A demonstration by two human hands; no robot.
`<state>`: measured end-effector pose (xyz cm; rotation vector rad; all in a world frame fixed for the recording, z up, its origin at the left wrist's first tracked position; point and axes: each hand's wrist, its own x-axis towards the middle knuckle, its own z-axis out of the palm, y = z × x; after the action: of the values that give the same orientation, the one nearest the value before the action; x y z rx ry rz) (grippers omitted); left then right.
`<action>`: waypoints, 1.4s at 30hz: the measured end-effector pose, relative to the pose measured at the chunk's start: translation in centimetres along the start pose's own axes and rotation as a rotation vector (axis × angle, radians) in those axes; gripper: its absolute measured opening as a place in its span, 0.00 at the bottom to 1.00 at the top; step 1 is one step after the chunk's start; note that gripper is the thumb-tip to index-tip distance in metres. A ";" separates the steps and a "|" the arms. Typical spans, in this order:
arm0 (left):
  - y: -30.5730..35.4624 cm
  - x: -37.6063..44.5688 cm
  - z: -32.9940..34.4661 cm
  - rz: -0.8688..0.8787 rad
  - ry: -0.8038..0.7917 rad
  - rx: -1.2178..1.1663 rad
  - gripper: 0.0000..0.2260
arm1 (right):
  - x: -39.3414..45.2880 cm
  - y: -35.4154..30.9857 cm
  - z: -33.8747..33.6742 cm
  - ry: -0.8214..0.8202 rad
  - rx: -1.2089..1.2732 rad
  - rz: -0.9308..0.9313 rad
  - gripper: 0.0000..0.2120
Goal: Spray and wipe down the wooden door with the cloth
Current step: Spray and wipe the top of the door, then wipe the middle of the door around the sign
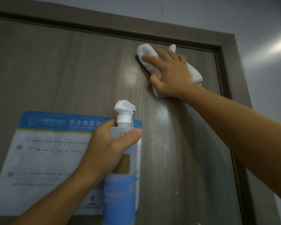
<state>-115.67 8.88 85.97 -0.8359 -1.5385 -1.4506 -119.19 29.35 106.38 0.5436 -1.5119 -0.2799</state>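
Right hand (pixel 170 73) presses the bunched white cloth (pixel 147 53) flat against the wooden door (pixel 71 70) near its top right corner, thumb curled into the folds, fingers spread over it. Left hand (pixel 107 146) is wrapped round the spray bottle (pixel 122 168), held upright lower down, just in front of the blue-and-white notice (pixel 44 151) stuck on the door; nozzle faces the door. Wet sheen shows below the cloth. Risks: spray or a wet wipe reaching the notice could soak or lift it; loose cloth tail may snag the door frame (pixel 225 51); wet streaks may be left if strokes miss patches.
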 end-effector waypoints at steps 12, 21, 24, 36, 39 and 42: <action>0.1 -0.9 0.4 -0.056 0.089 -0.003 0.22 | -24.0 -5.4 -1.0 -0.086 0.000 -0.153 0.33; 0.3 -1.0 0.4 -0.023 0.037 0.039 0.14 | -14.5 -0.1 -0.9 -0.006 -0.013 0.174 0.32; 0.3 -1.0 0.5 -0.037 0.042 0.038 0.18 | -12.1 -0.4 -0.1 0.062 -0.035 0.368 0.30; 0.6 -1.4 0.5 -0.093 0.044 -0.025 0.17 | -26.3 -6.2 -0.7 -0.048 -0.001 -0.125 0.31; 0.5 -1.4 0.5 -0.077 0.049 -0.010 0.16 | -25.1 -3.5 -1.2 -0.090 -0.021 -0.228 0.31; 1.0 -1.7 0.6 -0.092 0.044 -0.013 0.19 | -21.2 -1.8 -1.1 -0.059 -0.002 -0.033 0.33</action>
<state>-114.10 9.70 84.85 -0.7442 -1.5541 -1.5366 -119.02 38.59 87.17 0.5631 -1.5601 -0.3255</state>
